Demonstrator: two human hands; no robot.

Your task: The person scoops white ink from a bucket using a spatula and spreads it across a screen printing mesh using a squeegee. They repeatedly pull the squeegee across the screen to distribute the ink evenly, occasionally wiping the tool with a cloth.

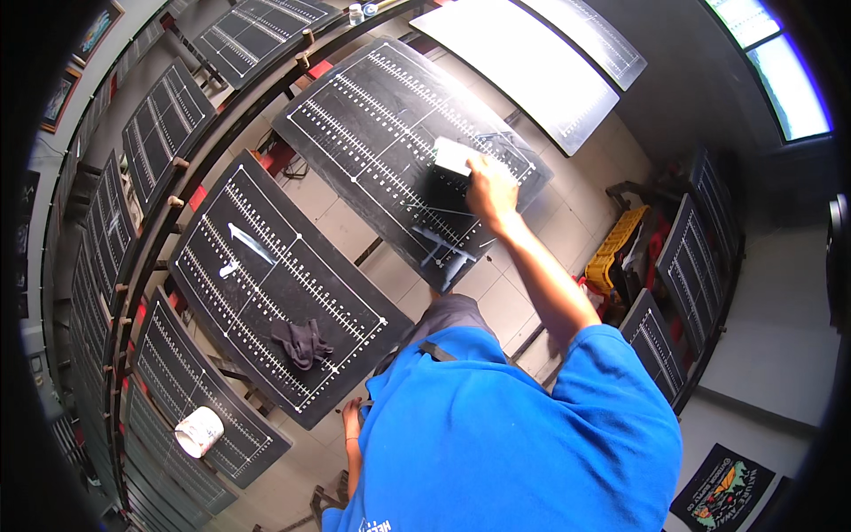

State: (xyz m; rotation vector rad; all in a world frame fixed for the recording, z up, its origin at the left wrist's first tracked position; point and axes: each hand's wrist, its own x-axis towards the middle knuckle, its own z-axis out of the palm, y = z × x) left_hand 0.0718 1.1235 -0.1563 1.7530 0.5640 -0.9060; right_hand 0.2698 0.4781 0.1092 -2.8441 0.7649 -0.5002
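Blue shirt; short sleeve, 4 o'clock; white print, 6 o'clock; dark legwear; 1 thin wristband likely, 7 o'clock.

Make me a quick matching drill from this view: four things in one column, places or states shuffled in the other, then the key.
Things
1. Right hand
2. Dark cloth
3. White cylindrical object
4. Yellow crate

Places or states
A. At the picture's lower left
B. On the right side of the picture
C. Holding a white piece
D. Crumpled on a black marked board, the same one that bears a pale strip

Pairs: 1-C, 2-D, 3-A, 4-B
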